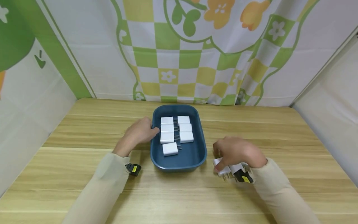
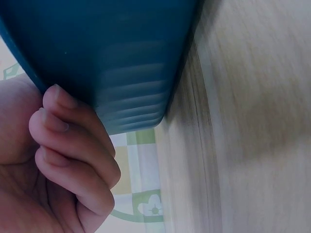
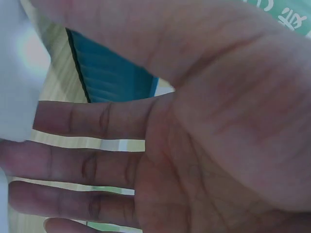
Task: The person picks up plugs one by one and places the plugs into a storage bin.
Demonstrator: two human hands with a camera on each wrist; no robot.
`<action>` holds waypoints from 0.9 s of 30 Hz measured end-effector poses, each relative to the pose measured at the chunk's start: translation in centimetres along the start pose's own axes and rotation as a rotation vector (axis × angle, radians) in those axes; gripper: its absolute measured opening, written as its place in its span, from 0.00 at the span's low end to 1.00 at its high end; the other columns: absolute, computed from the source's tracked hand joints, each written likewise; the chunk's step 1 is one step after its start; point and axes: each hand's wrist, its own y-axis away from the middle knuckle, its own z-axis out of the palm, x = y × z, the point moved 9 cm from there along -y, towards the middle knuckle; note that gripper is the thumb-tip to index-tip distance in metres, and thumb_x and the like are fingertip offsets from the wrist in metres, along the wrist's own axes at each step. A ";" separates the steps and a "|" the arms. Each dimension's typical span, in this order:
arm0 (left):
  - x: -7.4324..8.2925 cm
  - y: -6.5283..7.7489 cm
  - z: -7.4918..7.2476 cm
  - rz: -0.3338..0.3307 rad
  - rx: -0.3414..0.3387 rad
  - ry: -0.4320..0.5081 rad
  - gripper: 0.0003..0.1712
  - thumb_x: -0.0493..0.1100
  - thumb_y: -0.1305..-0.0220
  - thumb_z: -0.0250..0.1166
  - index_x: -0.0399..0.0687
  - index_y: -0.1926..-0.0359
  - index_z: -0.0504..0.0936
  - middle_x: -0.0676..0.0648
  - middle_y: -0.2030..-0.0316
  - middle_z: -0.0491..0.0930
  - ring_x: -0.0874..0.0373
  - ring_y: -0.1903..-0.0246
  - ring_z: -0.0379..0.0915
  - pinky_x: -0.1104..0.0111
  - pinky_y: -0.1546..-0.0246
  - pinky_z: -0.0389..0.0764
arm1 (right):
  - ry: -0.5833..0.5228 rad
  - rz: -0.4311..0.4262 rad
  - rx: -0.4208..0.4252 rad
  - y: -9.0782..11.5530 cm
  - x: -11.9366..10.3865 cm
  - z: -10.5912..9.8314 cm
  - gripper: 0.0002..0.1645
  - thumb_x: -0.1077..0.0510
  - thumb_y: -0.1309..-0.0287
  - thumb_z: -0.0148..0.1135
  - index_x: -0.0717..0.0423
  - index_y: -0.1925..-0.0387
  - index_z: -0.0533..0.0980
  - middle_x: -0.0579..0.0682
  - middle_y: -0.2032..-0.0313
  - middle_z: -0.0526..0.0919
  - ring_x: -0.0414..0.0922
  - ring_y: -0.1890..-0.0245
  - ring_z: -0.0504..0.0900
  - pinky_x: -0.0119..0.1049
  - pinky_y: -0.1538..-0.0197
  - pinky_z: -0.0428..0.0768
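A dark blue plastic bin [image 1: 179, 169] stands mid-table with several white charger plugs [image 1: 170, 149] lying inside in two columns. My left hand [image 1: 141, 130] grips its left rim, the thumb over the edge. In the left wrist view, the curled fingers [image 2: 77, 141] lie against the outside of the bin wall [image 2: 136, 73]. To the right of the bin, my right hand [image 1: 237, 152] pinches a white charger plug [image 1: 222, 169] between thumb and fingers, prongs toward the front. Another white charger plug [image 1: 236, 168] sits beside it, partly hidden under the hand.
The wooden table [image 1: 98, 118] runs back to a green and white patterned curtain [image 1: 190, 62]. White cloth walls [image 1: 330, 93] border the sides. A black strap device with a yellow label [image 1: 134, 169] is on each wrist.
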 end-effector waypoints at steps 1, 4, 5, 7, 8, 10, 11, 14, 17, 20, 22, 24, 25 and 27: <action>0.0 0.0 0.0 0.001 -0.001 0.000 0.23 0.48 0.31 0.57 0.49 0.84 0.67 0.53 0.87 0.65 0.59 0.86 0.62 0.69 0.84 0.61 | 0.007 -0.001 0.000 0.0 -0.1 0.0 0.26 0.42 0.60 0.83 0.49 0.65 0.80 0.42 0.68 0.80 0.41 0.68 0.77 0.41 0.63 0.78; 0.0 0.0 0.0 0.004 -0.002 0.002 0.23 0.48 0.31 0.57 0.49 0.84 0.66 0.53 0.87 0.64 0.59 0.86 0.61 0.69 0.85 0.61 | 0.014 0.001 0.003 -0.1 -0.1 0.2 0.25 0.42 0.60 0.84 0.48 0.66 0.80 0.41 0.69 0.79 0.41 0.68 0.76 0.40 0.63 0.76; 0.0 0.0 0.0 0.005 -0.002 0.001 0.23 0.48 0.31 0.57 0.49 0.84 0.66 0.53 0.87 0.64 0.60 0.87 0.61 0.69 0.85 0.61 | 0.016 -0.001 0.004 -0.2 -0.1 0.2 0.24 0.43 0.60 0.84 0.48 0.66 0.80 0.41 0.69 0.79 0.41 0.68 0.76 0.40 0.64 0.76; 0.0 0.0 0.0 0.006 -0.003 0.000 0.23 0.48 0.31 0.57 0.49 0.84 0.66 0.53 0.87 0.64 0.60 0.87 0.61 0.70 0.85 0.60 | 0.021 -0.008 0.010 -0.2 -0.2 0.2 0.24 0.44 0.59 0.84 0.48 0.65 0.80 0.41 0.68 0.79 0.41 0.68 0.76 0.40 0.63 0.76; 0.0 0.0 0.0 0.007 -0.002 -0.001 0.23 0.48 0.31 0.57 0.49 0.84 0.66 0.53 0.87 0.64 0.60 0.86 0.61 0.69 0.85 0.60 | 0.019 -0.008 0.015 -0.3 -0.2 0.2 0.23 0.45 0.59 0.84 0.48 0.65 0.80 0.41 0.68 0.79 0.41 0.68 0.76 0.41 0.63 0.76; 0.0 0.0 0.0 0.006 0.000 -0.002 0.23 0.48 0.31 0.57 0.49 0.84 0.67 0.53 0.87 0.64 0.59 0.86 0.61 0.69 0.85 0.61 | 0.021 -0.017 0.027 -0.5 -0.3 0.0 0.23 0.47 0.57 0.83 0.49 0.63 0.80 0.42 0.67 0.79 0.41 0.67 0.76 0.42 0.62 0.77; 0.0 0.0 0.0 0.004 0.001 -0.002 0.23 0.48 0.31 0.57 0.49 0.84 0.67 0.53 0.87 0.65 0.59 0.86 0.61 0.69 0.84 0.61 | 0.021 -0.020 0.033 -0.5 -0.3 0.0 0.24 0.48 0.56 0.83 0.50 0.61 0.80 0.43 0.66 0.80 0.42 0.67 0.76 0.42 0.61 0.77; 0.0 0.0 0.1 -0.001 -0.001 0.002 0.22 0.47 0.31 0.57 0.49 0.84 0.67 0.53 0.87 0.65 0.59 0.86 0.62 0.69 0.84 0.61 | 0.029 -0.016 0.057 -0.8 -0.3 -0.3 0.26 0.49 0.54 0.82 0.53 0.56 0.79 0.45 0.65 0.80 0.43 0.67 0.76 0.43 0.60 0.77; -0.1 0.0 0.1 -0.004 -0.004 0.001 0.23 0.47 0.31 0.57 0.49 0.84 0.67 0.53 0.87 0.65 0.59 0.86 0.62 0.69 0.84 0.61 | 0.037 0.020 0.068 -0.8 0.0 -0.4 0.30 0.47 0.53 0.81 0.57 0.52 0.78 0.45 0.67 0.79 0.43 0.69 0.76 0.42 0.63 0.77; -0.1 0.0 0.1 -0.007 -0.007 -0.003 0.23 0.48 0.31 0.57 0.49 0.83 0.68 0.52 0.86 0.66 0.59 0.86 0.62 0.69 0.84 0.61 | 0.037 0.060 0.075 -0.7 0.3 -0.5 0.26 0.46 0.53 0.81 0.57 0.59 0.80 0.45 0.71 0.79 0.43 0.72 0.76 0.40 0.67 0.75; -0.1 0.0 0.1 -0.008 -0.007 -0.004 0.23 0.48 0.30 0.57 0.49 0.83 0.68 0.52 0.86 0.66 0.59 0.86 0.62 0.69 0.84 0.62 | 0.030 0.071 0.079 -0.6 0.4 -0.5 0.22 0.47 0.54 0.81 0.55 0.65 0.81 0.44 0.73 0.79 0.43 0.74 0.76 0.38 0.70 0.74; -0.1 -0.1 0.1 -0.007 -0.007 -0.004 0.23 0.48 0.31 0.56 0.49 0.83 0.68 0.52 0.86 0.66 0.59 0.86 0.62 0.69 0.84 0.62 | 0.023 0.063 0.088 -0.6 0.4 -0.6 0.18 0.50 0.53 0.81 0.54 0.69 0.80 0.44 0.75 0.79 0.43 0.75 0.76 0.38 0.71 0.74; -0.1 -0.1 0.1 -0.005 -0.007 -0.003 0.23 0.48 0.31 0.56 0.49 0.84 0.67 0.52 0.86 0.66 0.59 0.86 0.62 0.69 0.84 0.62 | 0.022 0.060 0.096 -0.6 0.4 -0.8 0.17 0.51 0.53 0.80 0.54 0.68 0.80 0.45 0.74 0.79 0.43 0.75 0.76 0.38 0.71 0.74; 0.0 -0.1 0.0 0.001 -0.003 -0.002 0.23 0.48 0.31 0.56 0.49 0.84 0.67 0.53 0.87 0.65 0.59 0.86 0.62 0.69 0.84 0.61 | 0.021 0.052 0.116 -0.5 0.5 -1.1 0.17 0.53 0.52 0.79 0.57 0.65 0.80 0.46 0.72 0.79 0.44 0.73 0.76 0.39 0.69 0.75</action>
